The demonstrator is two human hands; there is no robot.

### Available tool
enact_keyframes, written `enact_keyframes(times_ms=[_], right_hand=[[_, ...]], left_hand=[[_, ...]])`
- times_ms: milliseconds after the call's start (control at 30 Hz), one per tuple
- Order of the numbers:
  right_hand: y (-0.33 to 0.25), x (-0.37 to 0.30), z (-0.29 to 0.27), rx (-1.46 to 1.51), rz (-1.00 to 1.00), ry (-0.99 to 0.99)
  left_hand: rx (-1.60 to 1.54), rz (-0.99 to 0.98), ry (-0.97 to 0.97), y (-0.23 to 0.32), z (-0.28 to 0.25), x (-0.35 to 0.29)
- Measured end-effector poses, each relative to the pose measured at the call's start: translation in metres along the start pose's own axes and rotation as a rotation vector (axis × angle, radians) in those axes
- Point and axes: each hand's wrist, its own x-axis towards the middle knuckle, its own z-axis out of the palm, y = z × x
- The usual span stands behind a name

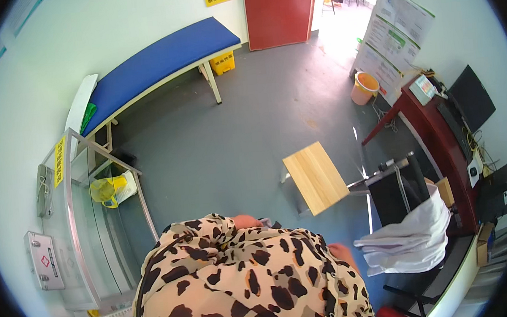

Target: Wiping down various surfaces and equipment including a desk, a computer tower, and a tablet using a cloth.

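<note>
My left hand (247, 221) shows only in part beyond the front of my leopard-print top (256, 271). A small grey-and-dark thing (269, 223) lies right beside it; I cannot make out what it is or whether the hand touches it. Low at my right side, part of my right hand (343, 254) comes out past the top, its fingers mostly hidden. Nearest to that hand are a wooden-topped stool (316, 176) ahead and a white coat (406, 239) draped over a black chair (390, 198) to the right.
At left stands a glass cabinet (71, 202) with a first-aid case (45, 260) on top. A blue examination couch (162, 61) runs along the far wall, a yellow bin (223, 63) by its end. A red door (280, 10), an orange bucket (365, 86) and a desk (432, 126) with monitors lie beyond.
</note>
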Motion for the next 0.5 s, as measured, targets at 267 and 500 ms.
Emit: enact_keyframes(times_ms=[267,500], right_hand=[[-0.088,0.145,0.091,0.052,-0.191,-0.296],[-0.204,0.23,0.079,0.674,0.298,-0.259]], left_hand=[[-0.118,-0.05,0.41,-0.125,-0.039,-0.089],[-0.439,-0.214,0.396,-0.206,0.012,-0.139]])
